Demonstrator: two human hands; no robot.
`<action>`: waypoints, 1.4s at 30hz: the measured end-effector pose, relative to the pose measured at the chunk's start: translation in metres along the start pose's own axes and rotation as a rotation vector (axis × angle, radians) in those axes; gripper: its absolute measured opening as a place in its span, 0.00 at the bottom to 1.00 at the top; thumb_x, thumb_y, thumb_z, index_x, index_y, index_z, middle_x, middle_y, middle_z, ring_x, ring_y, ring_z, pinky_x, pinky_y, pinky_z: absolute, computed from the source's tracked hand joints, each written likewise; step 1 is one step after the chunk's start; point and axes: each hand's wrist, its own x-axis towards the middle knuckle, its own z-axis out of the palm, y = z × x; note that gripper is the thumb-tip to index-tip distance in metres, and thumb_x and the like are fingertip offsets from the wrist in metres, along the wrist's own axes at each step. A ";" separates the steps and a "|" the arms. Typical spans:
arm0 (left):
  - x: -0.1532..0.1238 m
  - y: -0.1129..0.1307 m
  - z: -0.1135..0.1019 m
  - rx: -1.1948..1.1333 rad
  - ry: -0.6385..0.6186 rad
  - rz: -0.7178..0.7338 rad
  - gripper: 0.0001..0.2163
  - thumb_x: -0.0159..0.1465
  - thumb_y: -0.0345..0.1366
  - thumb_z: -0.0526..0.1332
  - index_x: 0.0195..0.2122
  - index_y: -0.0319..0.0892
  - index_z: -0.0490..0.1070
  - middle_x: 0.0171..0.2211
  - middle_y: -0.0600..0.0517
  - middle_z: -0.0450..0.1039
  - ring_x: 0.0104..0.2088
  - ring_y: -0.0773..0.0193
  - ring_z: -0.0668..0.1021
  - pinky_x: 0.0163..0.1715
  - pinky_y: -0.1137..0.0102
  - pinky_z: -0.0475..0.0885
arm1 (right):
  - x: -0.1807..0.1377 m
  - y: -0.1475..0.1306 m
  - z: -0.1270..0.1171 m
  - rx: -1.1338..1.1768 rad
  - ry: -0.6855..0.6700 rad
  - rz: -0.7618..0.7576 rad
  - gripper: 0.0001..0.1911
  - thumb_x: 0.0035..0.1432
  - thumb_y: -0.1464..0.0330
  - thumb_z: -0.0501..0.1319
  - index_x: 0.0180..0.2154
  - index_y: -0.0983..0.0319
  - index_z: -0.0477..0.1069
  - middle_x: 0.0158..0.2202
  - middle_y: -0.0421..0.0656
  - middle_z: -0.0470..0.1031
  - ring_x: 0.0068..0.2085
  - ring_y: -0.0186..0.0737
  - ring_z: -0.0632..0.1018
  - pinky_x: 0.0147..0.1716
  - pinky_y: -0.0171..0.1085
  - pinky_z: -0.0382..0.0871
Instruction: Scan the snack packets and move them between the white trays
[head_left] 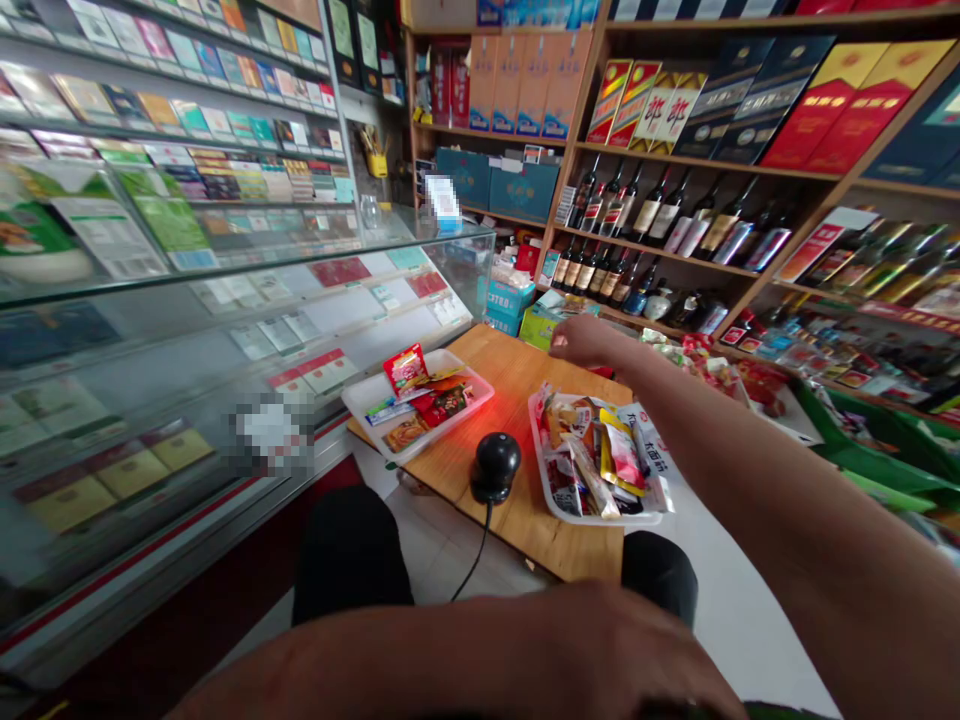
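Note:
My right hand (583, 341) reaches over the far right end of a wooden board (517, 370). Its fingers look curled, and whatever they may hold is hidden. Low in the view, my left hand (630, 640) crosses in front of my body, dark and blurred, its fingers not readable. A white tray (552, 497) heaped with packaged snacks (600, 450) stands on the board's right side, below my right forearm. On the left side, another white tray (480, 397) carries fewer packets (442, 400). Between the trays is a black round scanner-like device (497, 460) with a cable, red light glowing behind it.
A glass display counter (300, 265) with cigarette-type packs runs along the left. Wooden shelves (517, 145) of bottles and boxed goods fill the back and right. Cartons (510, 300) stand beyond the board. Green bins (862, 450) are at right; my knees (352, 545) flank the board.

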 end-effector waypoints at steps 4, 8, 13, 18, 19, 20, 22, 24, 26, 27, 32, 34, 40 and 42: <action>-0.031 -0.080 -0.047 0.147 0.371 -0.278 0.15 0.65 0.34 0.57 0.49 0.40 0.78 0.47 0.45 0.81 0.48 0.58 0.81 0.53 0.64 0.73 | 0.010 -0.038 0.050 0.072 -0.161 -0.098 0.12 0.62 0.66 0.62 0.43 0.61 0.82 0.43 0.48 0.84 0.43 0.45 0.82 0.41 0.37 0.71; -0.082 -0.161 -0.101 0.259 0.637 -0.679 0.11 0.65 0.35 0.57 0.43 0.43 0.78 0.40 0.48 0.82 0.40 0.58 0.81 0.43 0.66 0.75 | 0.027 -0.066 0.083 0.116 -0.232 -0.127 0.12 0.62 0.66 0.61 0.43 0.60 0.82 0.43 0.48 0.83 0.44 0.46 0.82 0.40 0.36 0.70; -0.148 -0.256 -0.164 0.407 0.859 -0.921 0.11 0.65 0.36 0.57 0.44 0.42 0.77 0.41 0.45 0.82 0.42 0.55 0.82 0.44 0.65 0.74 | 0.058 -0.087 0.111 0.145 -0.239 -0.133 0.12 0.63 0.65 0.60 0.44 0.59 0.81 0.44 0.47 0.83 0.45 0.46 0.81 0.41 0.36 0.70; -0.193 -0.311 -0.184 0.440 0.916 -1.047 0.12 0.66 0.40 0.58 0.45 0.42 0.76 0.42 0.45 0.82 0.43 0.55 0.82 0.42 0.67 0.74 | 0.103 -0.109 0.142 0.199 -0.139 -0.073 0.14 0.67 0.63 0.57 0.46 0.60 0.79 0.46 0.48 0.81 0.47 0.46 0.80 0.45 0.37 0.70; -0.198 -0.315 -0.184 0.459 0.907 -1.069 0.12 0.66 0.41 0.58 0.45 0.42 0.76 0.42 0.45 0.82 0.43 0.55 0.82 0.42 0.67 0.74 | 0.114 -0.114 0.149 0.208 -0.104 -0.056 0.14 0.67 0.64 0.57 0.47 0.60 0.78 0.47 0.49 0.81 0.48 0.46 0.80 0.46 0.38 0.70; -0.201 -0.317 -0.183 0.482 0.896 -1.087 0.12 0.66 0.41 0.58 0.45 0.42 0.76 0.43 0.45 0.82 0.43 0.54 0.82 0.42 0.66 0.74 | 0.124 -0.119 0.155 0.212 -0.060 -0.047 0.14 0.67 0.65 0.57 0.48 0.61 0.77 0.48 0.49 0.80 0.49 0.46 0.79 0.48 0.38 0.70; -0.205 -0.318 -0.181 0.531 0.873 -1.114 0.12 0.67 0.41 0.57 0.44 0.43 0.75 0.43 0.44 0.82 0.44 0.52 0.82 0.44 0.64 0.73 | 0.145 -0.130 0.167 0.206 0.034 -0.053 0.16 0.66 0.68 0.58 0.52 0.62 0.75 0.51 0.50 0.78 0.53 0.46 0.76 0.51 0.38 0.69; -0.206 -0.316 -0.178 0.557 0.855 -1.130 0.12 0.67 0.40 0.57 0.44 0.43 0.75 0.44 0.43 0.82 0.45 0.50 0.82 0.46 0.62 0.73 | 0.163 -0.140 0.179 0.178 0.083 -0.075 0.19 0.64 0.71 0.59 0.55 0.62 0.73 0.54 0.51 0.75 0.56 0.47 0.73 0.54 0.40 0.68; -0.206 -0.315 -0.175 0.554 0.847 -1.135 0.11 0.67 0.40 0.57 0.45 0.43 0.75 0.45 0.43 0.81 0.46 0.49 0.81 0.47 0.62 0.73 | 0.176 -0.148 0.188 0.135 0.078 -0.087 0.19 0.64 0.72 0.58 0.55 0.61 0.74 0.55 0.52 0.74 0.57 0.48 0.71 0.55 0.42 0.67; -0.207 -0.315 -0.174 0.551 0.847 -1.133 0.11 0.67 0.40 0.57 0.45 0.43 0.75 0.45 0.43 0.81 0.46 0.50 0.81 0.48 0.62 0.73 | 0.181 -0.152 0.191 0.113 0.066 -0.082 0.17 0.65 0.72 0.57 0.53 0.60 0.76 0.54 0.52 0.75 0.56 0.49 0.71 0.54 0.42 0.67; -0.216 -0.322 -0.169 0.539 0.889 -1.119 0.12 0.66 0.40 0.58 0.48 0.42 0.74 0.48 0.42 0.80 0.50 0.49 0.80 0.53 0.61 0.72 | 0.195 -0.157 0.187 0.107 0.116 -0.036 0.15 0.70 0.69 0.53 0.44 0.60 0.80 0.46 0.51 0.79 0.52 0.49 0.73 0.51 0.43 0.65; -0.216 -0.324 -0.169 0.549 0.949 -1.090 0.15 0.66 0.39 0.59 0.51 0.41 0.73 0.51 0.41 0.78 0.53 0.49 0.78 0.56 0.60 0.70 | 0.196 -0.156 0.175 0.141 0.188 -0.034 0.15 0.71 0.67 0.53 0.44 0.60 0.80 0.45 0.50 0.79 0.51 0.49 0.74 0.51 0.42 0.64; -0.202 -0.310 -0.175 0.618 1.231 -0.886 0.25 0.64 0.39 0.61 0.61 0.37 0.66 0.61 0.39 0.70 0.61 0.50 0.72 0.64 0.60 0.63 | 0.172 -0.149 0.124 0.283 0.310 -0.122 0.13 0.71 0.69 0.54 0.40 0.62 0.78 0.41 0.47 0.80 0.46 0.43 0.77 0.48 0.37 0.65; -0.195 -0.301 -0.175 0.533 1.230 -0.849 0.20 0.64 0.41 0.60 0.56 0.39 0.71 0.56 0.42 0.75 0.57 0.51 0.75 0.60 0.62 0.67 | 0.156 -0.148 0.107 0.317 0.325 -0.148 0.12 0.70 0.70 0.55 0.39 0.62 0.77 0.40 0.47 0.80 0.45 0.42 0.77 0.47 0.36 0.66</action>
